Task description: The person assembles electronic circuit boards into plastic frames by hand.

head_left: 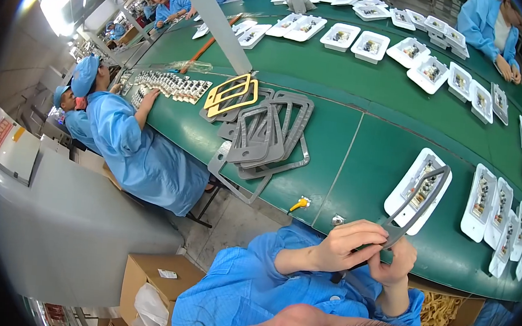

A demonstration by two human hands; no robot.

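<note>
In front of my chest, a thin dark grey frame-shaped gasket (394, 236) with a long rectangular opening is held tilted upward. My left hand (350, 246) pinches its lower end between thumb and fingers. Close beside it, my right hand (395, 264) grips the same end from the other side, with part of its fingers hidden. Beyond the gasket, and partly covered by it, a white plastic housing (400, 195) with electronic parts inside lies on the green work surface (371, 162).
To the left lies a loose pile of grey frame gaskets (266, 140), with yellow frames (232, 96) on top. Several white housings (478, 208) line the right side. A metal post (217, 21) rises beyond. Coworkers in blue sit at left and far right. A cardboard box (157, 277) stands lower left.
</note>
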